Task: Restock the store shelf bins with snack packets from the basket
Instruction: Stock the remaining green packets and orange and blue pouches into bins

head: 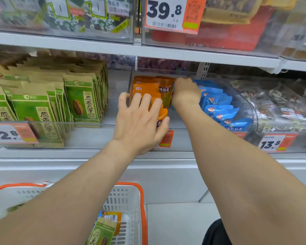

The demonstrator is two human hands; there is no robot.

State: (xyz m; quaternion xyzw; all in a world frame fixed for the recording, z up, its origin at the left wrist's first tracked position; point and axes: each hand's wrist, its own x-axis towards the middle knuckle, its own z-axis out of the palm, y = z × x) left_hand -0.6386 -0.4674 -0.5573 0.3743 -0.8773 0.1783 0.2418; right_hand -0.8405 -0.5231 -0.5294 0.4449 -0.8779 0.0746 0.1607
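A row of orange snack packets [148, 89] stands in a clear shelf bin [180, 123] at the middle of the shelf. My left hand [140, 121] lies over the front packets, fingers spread on top and thumb curled under the frontmost one. My right hand [185, 92] reaches deep into the same bin, between the orange row and the blue packets [217, 101]; its fingers bend away behind the orange row and are hidden. Below, the white basket with an orange rim [140, 191] holds a green seed packet [102, 232] and an orange packet [113, 216].
Green sunflower-seed packets [81, 101] fill the bin to the left. Clear-wrapped snacks [279, 106] fill the bin to the right. A shelf board [113, 46] hangs close above the bins, with price tags [166, 13] on the bin fronts.
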